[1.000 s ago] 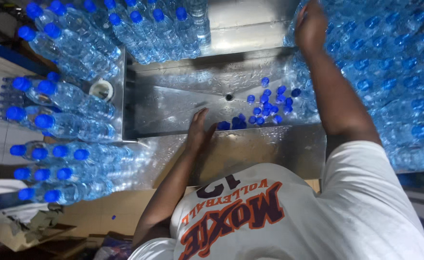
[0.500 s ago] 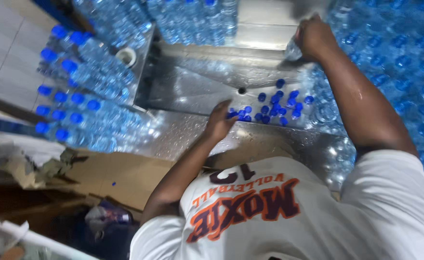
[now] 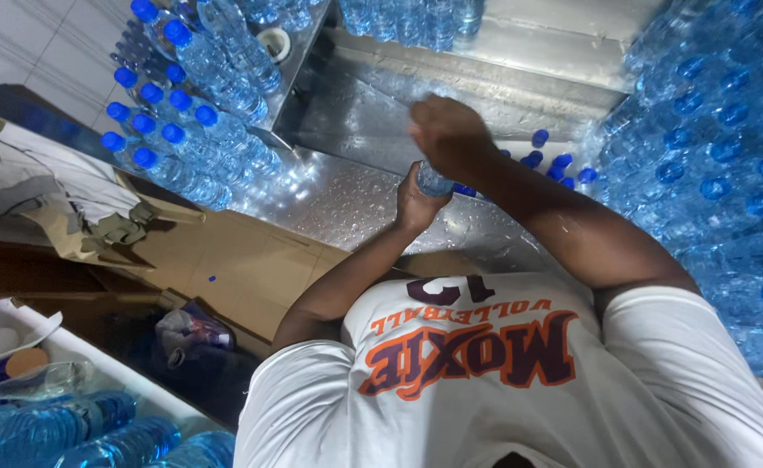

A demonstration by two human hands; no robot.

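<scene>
While left hand point(image 3: 418, 201) grips bottle point(image 3: 434, 181), right hand point(image 3: 447, 135) covers top.

Wet steel worktable under my hands

I see a shiny, water-beaded metal table point(image 3: 347, 204) carrying loose small blue plastic bottle caps point(image 3: 555, 163) toward its far right, with clear blue-capped water bottles point(image 3: 182, 130) crowded along its left edge and more point(image 3: 720, 130) banked right.

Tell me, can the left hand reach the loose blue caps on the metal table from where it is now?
Probably yes. The left hand grips a bottle close beside the loose blue caps, and bare metal table lies around them. But the right hand and its forearm cross over, and the hand is occupied.
</scene>
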